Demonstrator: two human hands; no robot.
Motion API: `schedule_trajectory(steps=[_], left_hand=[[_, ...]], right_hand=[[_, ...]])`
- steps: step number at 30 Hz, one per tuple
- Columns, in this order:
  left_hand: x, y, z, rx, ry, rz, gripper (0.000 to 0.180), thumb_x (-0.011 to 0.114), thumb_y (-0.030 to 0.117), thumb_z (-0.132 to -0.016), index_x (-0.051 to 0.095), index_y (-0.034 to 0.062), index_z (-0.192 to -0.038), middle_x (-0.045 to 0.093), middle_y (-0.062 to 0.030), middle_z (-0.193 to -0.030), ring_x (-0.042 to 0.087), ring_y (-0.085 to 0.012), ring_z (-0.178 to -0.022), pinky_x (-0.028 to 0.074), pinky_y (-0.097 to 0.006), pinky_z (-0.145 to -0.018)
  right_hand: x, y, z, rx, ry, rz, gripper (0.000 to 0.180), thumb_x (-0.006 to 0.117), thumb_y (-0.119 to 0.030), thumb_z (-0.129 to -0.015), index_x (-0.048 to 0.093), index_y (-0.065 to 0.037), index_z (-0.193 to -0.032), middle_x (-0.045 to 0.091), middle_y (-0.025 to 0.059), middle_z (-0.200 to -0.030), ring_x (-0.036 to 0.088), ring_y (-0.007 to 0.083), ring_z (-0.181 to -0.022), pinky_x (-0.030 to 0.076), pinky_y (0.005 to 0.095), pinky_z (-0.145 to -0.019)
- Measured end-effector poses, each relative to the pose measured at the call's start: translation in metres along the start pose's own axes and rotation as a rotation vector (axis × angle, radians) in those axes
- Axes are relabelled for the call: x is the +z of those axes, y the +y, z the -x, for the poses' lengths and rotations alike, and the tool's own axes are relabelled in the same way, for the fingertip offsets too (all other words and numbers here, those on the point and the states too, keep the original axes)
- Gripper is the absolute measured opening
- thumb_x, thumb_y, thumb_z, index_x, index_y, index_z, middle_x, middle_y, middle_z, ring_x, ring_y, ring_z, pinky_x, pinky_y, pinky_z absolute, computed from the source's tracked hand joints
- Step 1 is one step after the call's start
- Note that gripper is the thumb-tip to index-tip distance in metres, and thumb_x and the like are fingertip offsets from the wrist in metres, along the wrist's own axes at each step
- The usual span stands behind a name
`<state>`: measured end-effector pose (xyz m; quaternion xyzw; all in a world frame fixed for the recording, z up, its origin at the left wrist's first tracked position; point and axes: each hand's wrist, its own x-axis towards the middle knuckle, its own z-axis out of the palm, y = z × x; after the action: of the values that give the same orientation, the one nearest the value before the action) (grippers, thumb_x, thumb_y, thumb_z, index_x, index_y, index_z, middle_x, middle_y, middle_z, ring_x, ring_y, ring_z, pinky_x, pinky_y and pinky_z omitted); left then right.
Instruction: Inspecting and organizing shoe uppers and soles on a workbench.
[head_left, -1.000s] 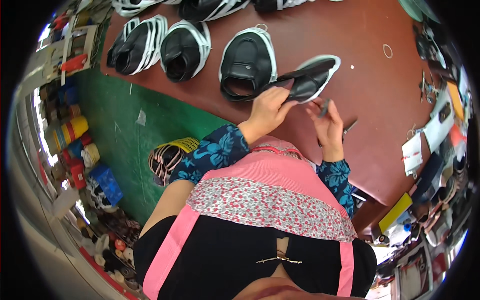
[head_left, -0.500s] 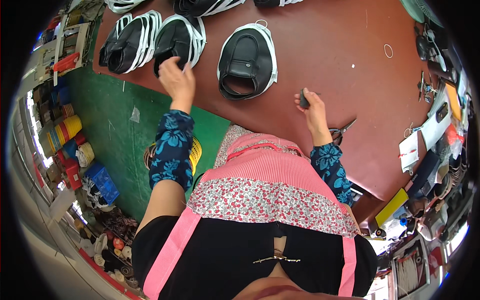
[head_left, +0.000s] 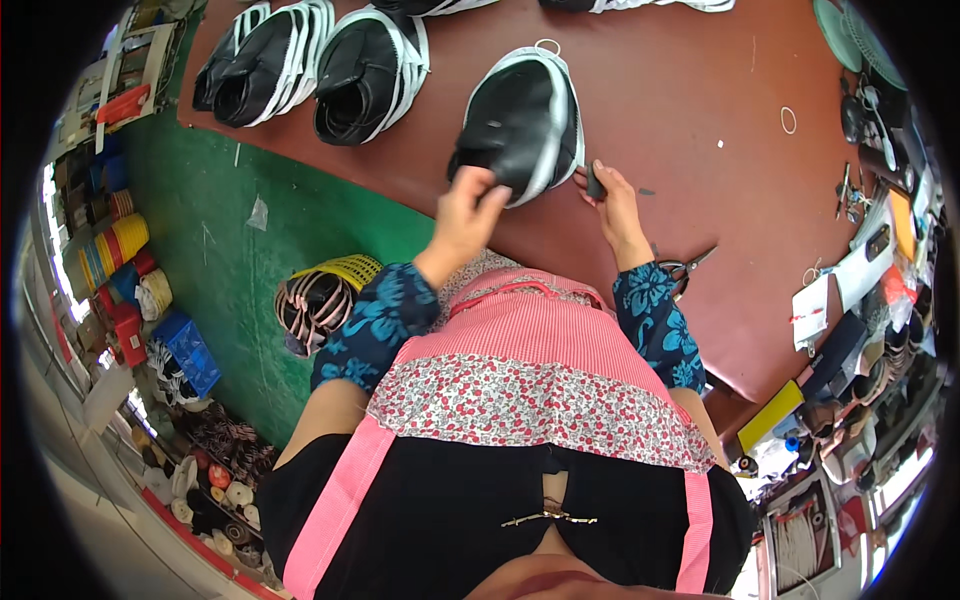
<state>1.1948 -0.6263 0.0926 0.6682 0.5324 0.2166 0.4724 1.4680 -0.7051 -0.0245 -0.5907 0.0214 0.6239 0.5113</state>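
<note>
In front of me a black shoe upper with a white edge and a thin loop at its far end is tilted, with its near part lifted off the table and blurred by motion. My left hand is closed on its near edge, thumb and fingers pinching it. Just right of the upper, my right hand holds a small dark piece between thumb and fingers; its kind cannot be made out. The fingertips are close beside the upper's white edge. Scissors lie near my right sleeve.
Stacked black-and-white uppers stand at the far left of the reddish-brown table. A yellow basket with bundled pieces is on the green floor. Papers, tools and a fan line the right side.
My left hand has moved right from the stack to the single upper and lifted its near edge. My right hand has shifted slightly left, close to the upper, still with the dark piece.
</note>
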Motion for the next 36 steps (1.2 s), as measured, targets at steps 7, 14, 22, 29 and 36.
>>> schedule_trajectory(steps=[7,14,22,29,36], left_hand=[[-0.085,-0.016,-0.004,-0.455,0.03,0.851,0.036,0.075,0.005,-0.106,0.07,-0.0032,-0.141,0.079,-0.011,-0.131,0.077,-0.0214,-0.119,0.06,-0.037,-0.109],[-0.027,0.015,0.0,-0.172,-0.141,0.114,0.037,0.09,0.016,-0.099,0.075,-0.0042,-0.126,0.081,-0.0046,-0.11,0.074,-0.0133,-0.101,0.06,-0.032,-0.091],[-0.078,0.042,-0.025,0.41,-0.014,-0.145,0.031,0.081,0.008,-0.102,0.076,-0.0056,-0.129,0.077,-0.027,-0.121,0.078,-0.0432,-0.103,0.062,-0.047,-0.093],[-0.126,0.014,-0.249,0.577,0.033,-1.144,0.02,0.078,0.021,-0.1,0.076,0.0052,-0.111,0.069,-0.0168,-0.12,0.067,-0.042,-0.112,0.056,-0.054,-0.096],[-0.135,0.022,-0.355,0.782,0.31,-0.787,0.042,0.091,0.022,-0.091,0.07,0.014,-0.127,0.077,-0.0135,-0.11,0.074,-0.043,-0.103,0.059,-0.053,-0.09]], right_hand=[[0.018,-0.011,-0.005,0.031,-0.044,-0.079,0.027,0.071,-0.033,-0.115,0.074,-0.007,-0.11,0.076,0.0041,-0.107,0.074,0.0151,-0.104,0.057,0.032,-0.09],[0.024,-0.009,-0.004,0.003,-0.048,-0.019,0.026,0.073,-0.034,-0.114,0.074,-0.01,-0.104,0.073,-0.0006,-0.098,0.07,0.0106,-0.096,0.056,0.0307,-0.087],[0.06,-0.02,-0.011,-0.111,-0.043,0.204,0.023,0.077,-0.033,-0.11,0.073,-0.017,-0.094,0.065,-0.0109,-0.09,0.053,0.0022,-0.085,0.04,0.0263,-0.08],[0.08,-0.01,-0.008,-0.082,-0.089,-0.136,0.018,0.074,-0.024,-0.112,0.074,-0.012,-0.099,0.068,-0.0069,-0.096,0.059,0.0059,-0.092,0.044,0.0272,-0.086],[0.039,0.003,-0.001,-0.11,-0.106,-0.464,0.019,0.067,-0.022,-0.116,0.073,-0.007,-0.125,0.077,-0.0001,-0.119,0.069,0.0141,-0.115,0.052,0.033,-0.108]])
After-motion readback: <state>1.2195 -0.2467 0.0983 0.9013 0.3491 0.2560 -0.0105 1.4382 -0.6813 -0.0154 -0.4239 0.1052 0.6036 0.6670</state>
